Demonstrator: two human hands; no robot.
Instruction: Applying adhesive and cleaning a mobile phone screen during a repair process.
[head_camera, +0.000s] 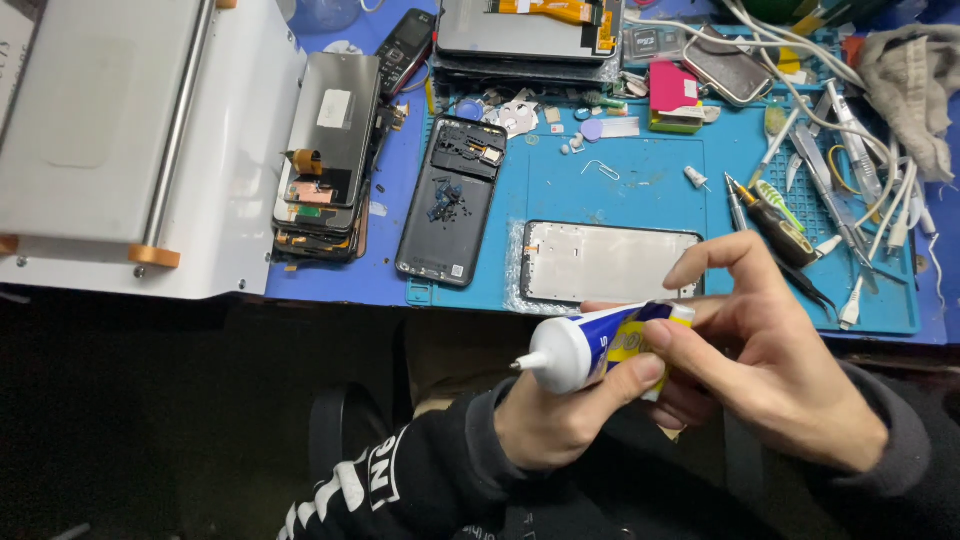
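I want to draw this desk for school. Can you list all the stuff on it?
glue tube: one, white, blue and yellow, held in both hands
phone frame: one, pale, on blue mat near front edge
phone back shell: one, dark, left end of mat
screen panels: a stack, dark, left of the shell
white machine: one, far left
keypad phone: one, black, top
tweezers and tools: several, silver, right side
cloth: one, grey, top right
left hand: one, grips the tube
right hand: one, fingers on the tube's end
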